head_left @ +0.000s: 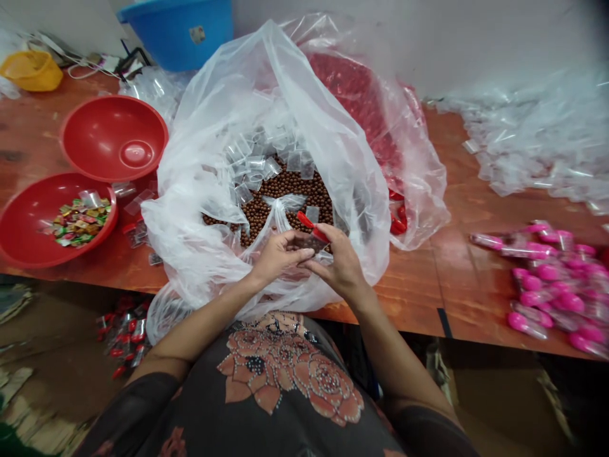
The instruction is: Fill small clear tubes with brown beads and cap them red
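Observation:
In front of my body, my left hand (280,257) is closed around a small clear plastic container (307,241) that looks dark inside. Pinched at the container's other end, my right hand (341,263) grips a red cap (320,235), with a red flap or tab (305,219) sticking up to the left. My fingers partly cover both pieces, so I cannot tell how firmly the cap sits. Behind my hands, a large translucent plastic bag (185,190) lies open, holding many small brown balls (271,190) and several empty clear containers (257,165).
To the left stand two red bowls (76,133), the nearer holding colourful wrapped pieces (80,222). A blue tub (181,32) is behind. A bag of red pieces (352,95), clear containers (537,139) and pink-capped tubes (552,285) lie rightward. Red-capped containers (128,336) sit below the table edge.

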The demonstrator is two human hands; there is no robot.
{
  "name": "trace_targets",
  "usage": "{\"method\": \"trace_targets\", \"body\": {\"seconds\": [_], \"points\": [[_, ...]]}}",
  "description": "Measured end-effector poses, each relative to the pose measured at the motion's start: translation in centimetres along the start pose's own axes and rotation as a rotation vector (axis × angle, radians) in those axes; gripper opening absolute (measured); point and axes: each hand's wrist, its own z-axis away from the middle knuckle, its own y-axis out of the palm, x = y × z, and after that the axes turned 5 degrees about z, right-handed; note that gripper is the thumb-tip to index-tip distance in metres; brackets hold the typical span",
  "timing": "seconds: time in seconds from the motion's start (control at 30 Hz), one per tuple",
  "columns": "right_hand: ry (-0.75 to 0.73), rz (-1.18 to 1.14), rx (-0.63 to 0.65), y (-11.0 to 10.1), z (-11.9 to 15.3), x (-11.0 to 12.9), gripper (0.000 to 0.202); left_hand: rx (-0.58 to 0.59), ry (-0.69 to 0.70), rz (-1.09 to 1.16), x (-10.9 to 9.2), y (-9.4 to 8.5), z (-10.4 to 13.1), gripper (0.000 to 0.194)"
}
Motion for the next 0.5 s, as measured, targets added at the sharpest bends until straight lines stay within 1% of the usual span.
{"method": "trace_targets", "body": {"seconds": [0.07,0.1,0.2,0.27,0.3,0.37,0.43,0.5], "points": [[0.016,0.012,-0.03,0.3,0.1,0.2,0.073,-0.012,-0.056,0.086,0.0,0.3,0.0,0.044],[0.009,0.021,-0.043,0.4,0.2,0.2,0.071,-0.01,-0.107,0.145,-0.1,0.4,-0.1,0.047],[-0.092,0.079,-0.04,0.6,0.3,0.4,0.067,0.042,-0.31,0.332,-0.5,0.8,-0.4,0.063],[-0.172,0.12,-0.017,0.7,0.3,0.4,0.065,0.096,-0.422,0.402,-0.7,1.1,-0.6,0.067],[-0.207,0.138,-0.003,0.8,0.4,0.4,0.064,0.103,-0.445,0.412,-0.8,1.3,-0.7,0.064],[-0.241,0.167,0.017,0.9,0.6,0.5,0.063,0.076,-0.451,0.418,-0.7,1.6,-0.7,0.053],[-0.197,0.168,0.011,0.9,0.9,0.6,0.064,0.013,-0.435,0.423,-0.5,1.9,-0.6,0.043],[-0.117,0.132,-0.023,0.9,1.1,0.6,0.07,-0.037,-0.432,0.422,-0.4,2.2,-0.5,0.04]]}}
